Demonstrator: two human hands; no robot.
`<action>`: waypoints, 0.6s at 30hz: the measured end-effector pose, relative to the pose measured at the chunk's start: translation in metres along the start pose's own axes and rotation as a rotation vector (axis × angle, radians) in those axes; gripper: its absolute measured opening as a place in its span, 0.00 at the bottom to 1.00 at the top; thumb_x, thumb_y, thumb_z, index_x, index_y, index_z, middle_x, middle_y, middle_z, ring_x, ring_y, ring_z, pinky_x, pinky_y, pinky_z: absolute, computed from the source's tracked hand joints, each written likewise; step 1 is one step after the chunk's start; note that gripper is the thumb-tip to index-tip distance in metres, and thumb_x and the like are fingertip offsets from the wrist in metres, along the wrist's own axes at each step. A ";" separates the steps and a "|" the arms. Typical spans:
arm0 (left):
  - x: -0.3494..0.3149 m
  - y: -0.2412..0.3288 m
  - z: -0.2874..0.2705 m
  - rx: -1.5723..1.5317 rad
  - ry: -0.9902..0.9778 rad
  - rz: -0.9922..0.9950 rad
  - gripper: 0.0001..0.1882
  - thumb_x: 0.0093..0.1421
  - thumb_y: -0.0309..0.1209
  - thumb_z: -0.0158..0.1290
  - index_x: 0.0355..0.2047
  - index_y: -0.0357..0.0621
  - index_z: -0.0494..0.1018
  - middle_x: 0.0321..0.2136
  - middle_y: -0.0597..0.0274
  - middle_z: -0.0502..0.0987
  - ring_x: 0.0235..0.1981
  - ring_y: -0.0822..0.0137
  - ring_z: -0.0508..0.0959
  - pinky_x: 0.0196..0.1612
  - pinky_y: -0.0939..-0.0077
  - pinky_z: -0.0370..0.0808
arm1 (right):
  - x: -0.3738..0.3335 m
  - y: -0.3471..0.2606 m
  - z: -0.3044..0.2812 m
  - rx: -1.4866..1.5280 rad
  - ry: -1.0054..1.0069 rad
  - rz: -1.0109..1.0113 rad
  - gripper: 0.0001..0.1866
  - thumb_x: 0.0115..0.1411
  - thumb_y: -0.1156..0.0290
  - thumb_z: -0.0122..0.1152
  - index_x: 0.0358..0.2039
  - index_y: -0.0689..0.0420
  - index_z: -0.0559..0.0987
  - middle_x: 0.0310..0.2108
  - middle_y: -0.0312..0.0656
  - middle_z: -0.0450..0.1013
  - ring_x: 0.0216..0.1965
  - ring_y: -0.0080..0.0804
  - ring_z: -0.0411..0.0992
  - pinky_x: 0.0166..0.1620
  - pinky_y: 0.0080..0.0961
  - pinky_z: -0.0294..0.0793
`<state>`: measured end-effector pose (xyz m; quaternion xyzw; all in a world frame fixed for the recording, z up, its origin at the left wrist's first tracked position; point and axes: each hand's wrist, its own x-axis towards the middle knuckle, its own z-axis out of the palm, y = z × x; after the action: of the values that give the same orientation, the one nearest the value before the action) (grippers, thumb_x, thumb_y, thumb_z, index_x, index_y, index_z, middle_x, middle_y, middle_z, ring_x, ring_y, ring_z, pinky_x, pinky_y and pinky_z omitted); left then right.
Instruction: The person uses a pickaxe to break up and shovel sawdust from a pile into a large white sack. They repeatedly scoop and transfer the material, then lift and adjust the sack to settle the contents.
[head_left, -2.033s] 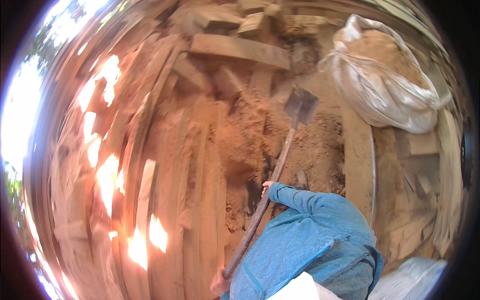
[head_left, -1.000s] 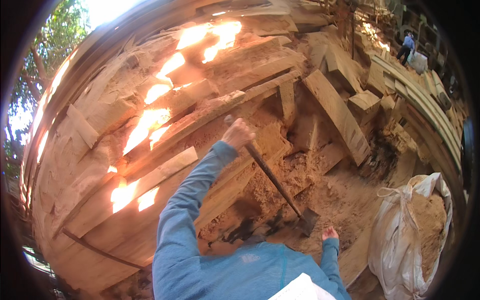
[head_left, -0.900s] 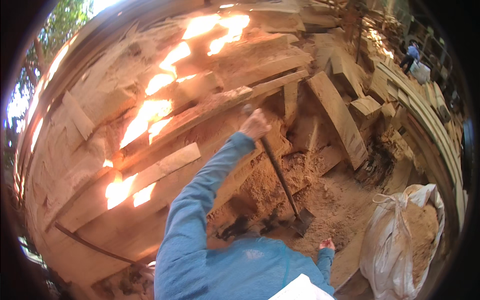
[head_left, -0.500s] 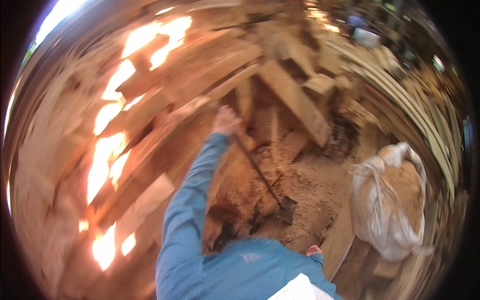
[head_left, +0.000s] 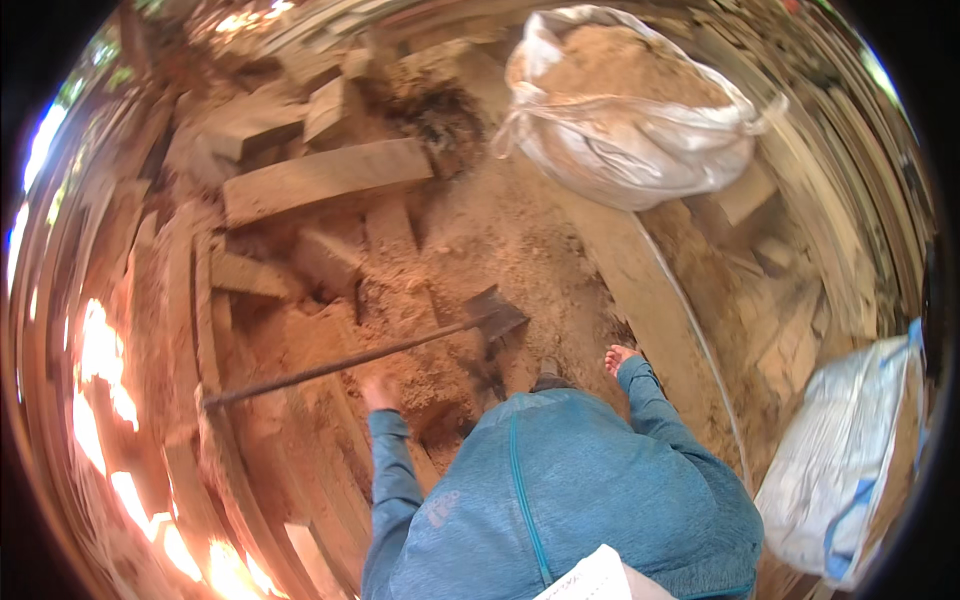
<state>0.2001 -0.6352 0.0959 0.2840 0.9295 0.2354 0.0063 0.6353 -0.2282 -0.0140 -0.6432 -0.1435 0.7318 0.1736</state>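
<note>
Shovel (head_left: 400,346) across reddish sawdust (head_left: 560,270), blurred left hand (head_left: 381,393) near it, right hand (head_left: 619,359) apart, filled white sack (head_left: 630,155) beyond

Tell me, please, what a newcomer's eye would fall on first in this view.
Probably the big white sack, heaped with tan, sawdust-like material, at the upper right of centre. Next comes the shovel, slanting left of centre, with its blade near the middle and the left hand just below its shaft in the picture.

From head height, a wide fisheye looks down, close over the left hand (head_left: 379,392), right hand (head_left: 621,358) and shovel (head_left: 350,360).
</note>
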 end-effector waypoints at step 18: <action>-0.021 0.112 0.175 -0.577 -0.659 -0.808 0.12 0.54 0.23 0.54 0.40 0.44 0.76 0.23 0.65 0.76 0.18 0.75 0.72 0.19 0.79 0.69 | 0.042 -0.069 -0.189 0.184 0.382 0.125 0.09 0.62 0.67 0.49 0.41 0.54 0.71 0.23 0.45 0.73 0.19 0.38 0.70 0.21 0.37 0.72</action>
<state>0.3017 -0.4892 -0.0125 -0.0472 0.8114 0.3569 0.4605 0.8232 -0.1501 -0.0461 -0.7593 -0.0005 0.6160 0.2097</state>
